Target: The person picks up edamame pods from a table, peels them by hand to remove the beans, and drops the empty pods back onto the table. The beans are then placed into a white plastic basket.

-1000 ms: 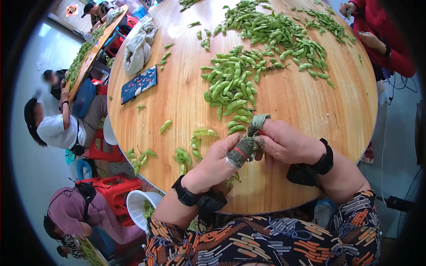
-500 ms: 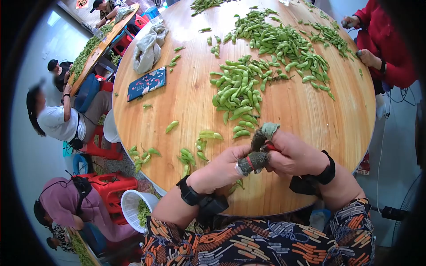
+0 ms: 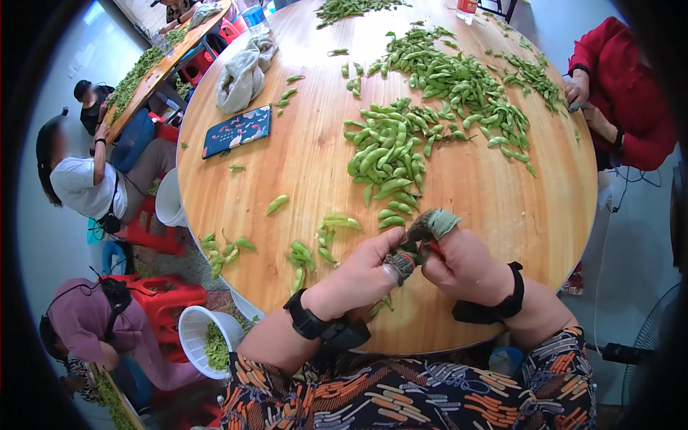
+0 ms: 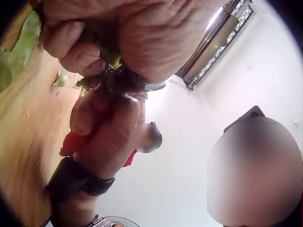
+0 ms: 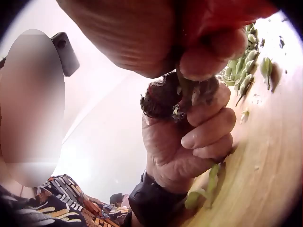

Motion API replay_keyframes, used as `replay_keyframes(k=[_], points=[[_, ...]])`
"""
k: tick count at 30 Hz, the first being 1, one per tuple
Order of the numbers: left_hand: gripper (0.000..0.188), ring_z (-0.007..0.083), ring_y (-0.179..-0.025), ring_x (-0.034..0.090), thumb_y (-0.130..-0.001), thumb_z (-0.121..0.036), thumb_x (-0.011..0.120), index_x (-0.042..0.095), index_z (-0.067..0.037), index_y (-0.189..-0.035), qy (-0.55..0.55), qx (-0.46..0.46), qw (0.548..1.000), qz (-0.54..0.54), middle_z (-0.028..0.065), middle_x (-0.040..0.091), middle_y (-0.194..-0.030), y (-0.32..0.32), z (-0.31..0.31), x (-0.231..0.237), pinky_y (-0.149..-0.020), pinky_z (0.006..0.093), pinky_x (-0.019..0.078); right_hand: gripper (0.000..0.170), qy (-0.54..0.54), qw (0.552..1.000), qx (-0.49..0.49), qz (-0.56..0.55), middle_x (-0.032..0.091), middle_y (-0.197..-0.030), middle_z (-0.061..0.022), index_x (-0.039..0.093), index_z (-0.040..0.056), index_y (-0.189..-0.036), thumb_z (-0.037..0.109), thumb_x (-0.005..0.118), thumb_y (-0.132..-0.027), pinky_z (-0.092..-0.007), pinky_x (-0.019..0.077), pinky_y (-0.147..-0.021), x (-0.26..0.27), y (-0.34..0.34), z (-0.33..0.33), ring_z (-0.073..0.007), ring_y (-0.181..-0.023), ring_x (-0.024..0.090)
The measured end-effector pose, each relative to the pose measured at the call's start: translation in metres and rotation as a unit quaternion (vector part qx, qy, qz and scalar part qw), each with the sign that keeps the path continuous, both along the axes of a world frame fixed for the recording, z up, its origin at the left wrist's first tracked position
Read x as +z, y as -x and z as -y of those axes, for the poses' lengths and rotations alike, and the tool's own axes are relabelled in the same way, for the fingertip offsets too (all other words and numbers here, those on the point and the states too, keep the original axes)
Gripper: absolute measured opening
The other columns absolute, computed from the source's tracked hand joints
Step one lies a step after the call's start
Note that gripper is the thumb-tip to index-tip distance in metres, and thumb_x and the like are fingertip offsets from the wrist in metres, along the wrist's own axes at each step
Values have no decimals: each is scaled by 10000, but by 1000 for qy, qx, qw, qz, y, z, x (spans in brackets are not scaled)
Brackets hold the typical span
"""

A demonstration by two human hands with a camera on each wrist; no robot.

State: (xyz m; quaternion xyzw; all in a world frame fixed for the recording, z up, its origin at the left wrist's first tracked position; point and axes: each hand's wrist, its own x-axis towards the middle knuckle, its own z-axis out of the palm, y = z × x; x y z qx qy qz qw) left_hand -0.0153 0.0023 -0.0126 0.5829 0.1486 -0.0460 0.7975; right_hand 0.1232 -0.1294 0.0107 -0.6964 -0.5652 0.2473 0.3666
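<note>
My left hand [image 3: 358,279] and right hand [image 3: 469,269] meet close over the table's near edge. A dark knitted cover [image 3: 403,264] wraps the left thumb; the curled left fingers pinch a green soybean pod [image 4: 113,61], mostly hidden between the hands. In the right hand's curled fingers is a red object [image 5: 227,19], its kind hidden by the grip. A grey-green cloth finger cover [image 3: 443,223] sits on the right hand. Just beyond the hands lies a heap of soybean pods [image 3: 387,154] on the round wooden table [image 3: 502,215].
A larger pod pile [image 3: 459,79] lies farther back. To the left are a patterned blue pouch [image 3: 236,132], a crumpled grey cloth [image 3: 246,75] and loose pods [image 3: 299,256]. A white basket [image 3: 193,337] stands below the left edge. A person in red [image 3: 623,86] works at the right.
My hands have stayed together and shifted slightly, with the right wrist turning. The head view has swung a little, bringing a red-labelled bottle in at the far edge. The person in red has brought their hands together.
</note>
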Motion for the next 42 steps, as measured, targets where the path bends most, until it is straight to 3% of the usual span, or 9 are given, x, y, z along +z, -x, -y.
replay_keyframes(k=[2,5,8,10,13,18,26,38,42], points=[[344,62,-951,491,-892,-28,487,493,-26,-1236,-33,3,999,-7,-15,564,-1061,0,2,-2,-862,216,397,270,-9,1000,-9,9,561,-664,-187,449,27,-1021,72,539,-771,-456,458,-533,0,2,-1,-409,-613,568],[243,78,-650,459,-860,-39,484,528,-45,-1099,-246,44,962,106,-15,536,-783,-2,2,-12,-578,249,408,276,-30,999,-28,25,551,-670,-156,481,36,-1038,43,519,-765,-406,457,-545,-5,1,-1,-351,-602,565],[216,75,-618,466,-841,-21,490,544,-48,-1048,-211,116,967,79,-19,555,-780,2,-11,-7,-557,222,393,286,10,999,9,47,544,-677,-134,530,45,-1041,23,512,-757,-356,461,-562,-1,-12,1,-304,-598,568],[196,43,-614,442,-918,-113,455,547,-23,-1067,106,231,967,27,5,533,-762,4,-21,13,-513,176,343,233,161,973,101,134,568,-696,-162,575,45,-985,40,539,-755,-364,481,-586,17,-18,-4,-329,-631,586],[188,52,-543,415,-925,-149,450,549,-27,-1031,92,216,970,55,-8,498,-700,4,-26,8,-452,172,298,220,84,989,48,115,574,-707,-173,577,44,-979,49,561,-760,-376,488,-599,3,-22,-9,-345,-655,593],[221,32,-628,428,-909,-99,438,606,-40,-1039,22,16,1000,-12,-52,505,-732,13,-25,21,-549,190,344,150,-29,976,25,213,564,-888,-171,532,62,-909,168,585,-817,-429,492,-581,-9,-14,-32,-355,-703,600],[225,33,-759,465,-909,-81,492,608,-1,-1085,-103,-50,993,-12,-52,554,-846,9,-20,16,-673,191,395,135,29,964,27,262,563,-872,-191,534,34,-880,148,572,-819,-450,496,-587,-9,-17,-34,-370,-687,598],[174,51,-732,480,-911,-167,560,605,-1,-940,-65,-53,995,-51,-42,560,-774,5,-14,15,-673,218,415,96,-5,997,10,-78,533,-757,-63,551,23,-925,17,579,-834,-285,447,-614,12,-40,-4,-159,-654,513],[151,49,-744,469,-912,-152,546,595,-11,-929,-122,-91,988,-17,-32,552,-808,6,-14,15,-666,219,405,96,-24,997,12,-67,532,-692,-96,548,29,-909,42,576,-818,-317,458,-590,11,-42,-3,-216,-623,544]])
